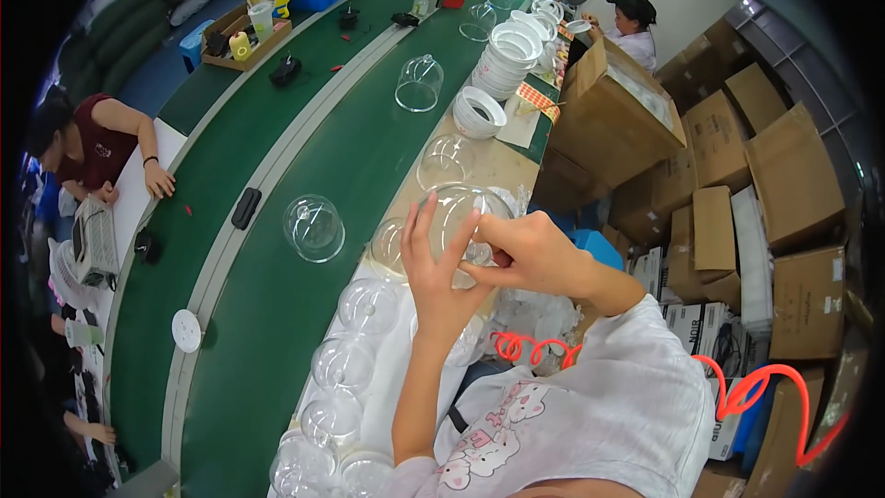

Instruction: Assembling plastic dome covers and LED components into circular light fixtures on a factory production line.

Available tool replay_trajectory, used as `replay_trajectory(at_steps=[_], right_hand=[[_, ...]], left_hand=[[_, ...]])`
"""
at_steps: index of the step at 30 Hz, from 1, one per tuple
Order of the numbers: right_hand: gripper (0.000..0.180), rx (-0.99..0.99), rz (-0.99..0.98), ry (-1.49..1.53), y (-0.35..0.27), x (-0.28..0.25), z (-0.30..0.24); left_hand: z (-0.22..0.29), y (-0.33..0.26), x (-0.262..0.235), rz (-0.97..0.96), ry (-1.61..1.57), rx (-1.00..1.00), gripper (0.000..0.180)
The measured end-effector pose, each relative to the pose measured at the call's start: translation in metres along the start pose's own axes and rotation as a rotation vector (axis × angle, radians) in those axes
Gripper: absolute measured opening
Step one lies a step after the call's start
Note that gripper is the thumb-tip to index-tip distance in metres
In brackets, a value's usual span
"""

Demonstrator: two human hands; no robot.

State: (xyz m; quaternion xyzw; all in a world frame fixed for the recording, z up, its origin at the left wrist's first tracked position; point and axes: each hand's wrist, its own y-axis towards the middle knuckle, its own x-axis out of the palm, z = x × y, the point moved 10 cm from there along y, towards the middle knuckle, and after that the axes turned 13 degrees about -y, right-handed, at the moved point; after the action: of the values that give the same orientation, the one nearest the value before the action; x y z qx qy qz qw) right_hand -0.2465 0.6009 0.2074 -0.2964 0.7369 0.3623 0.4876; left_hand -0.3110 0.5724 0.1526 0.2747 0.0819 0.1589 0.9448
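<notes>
Colourless dome [455, 207], glossy, see-through

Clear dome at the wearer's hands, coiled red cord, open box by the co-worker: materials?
Clear dome: likely plastic, possibly glass; glossy, see-through, highlights.
Coiled red cord: probably flexible plastic; smooth, evenly coloured loops.
Open box: looks like cardboard; matte brown.

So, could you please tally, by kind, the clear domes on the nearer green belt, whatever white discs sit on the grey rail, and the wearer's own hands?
Clear domes on the nearer green belt: 4, the farthest faint near the glare
White disc: 1
Left hand: 1
Right hand: 1
Total: 7
</notes>
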Motion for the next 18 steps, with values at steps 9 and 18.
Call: replay_trajectory(at_steps=[9,18], right_hand=[[0.035,-0.086,-0.044,-0.1,0.02,0.013,-0.008],[0.032,-0.155,-0.151,-0.063,0.017,0.037,-0.029]], left_hand=[[-0.025,-0.008,-0.01,0.254,-0.24,-0.048,0.043],[-0.048,-0.037,-0.024,0.337,-0.39,-0.207,0.043]])
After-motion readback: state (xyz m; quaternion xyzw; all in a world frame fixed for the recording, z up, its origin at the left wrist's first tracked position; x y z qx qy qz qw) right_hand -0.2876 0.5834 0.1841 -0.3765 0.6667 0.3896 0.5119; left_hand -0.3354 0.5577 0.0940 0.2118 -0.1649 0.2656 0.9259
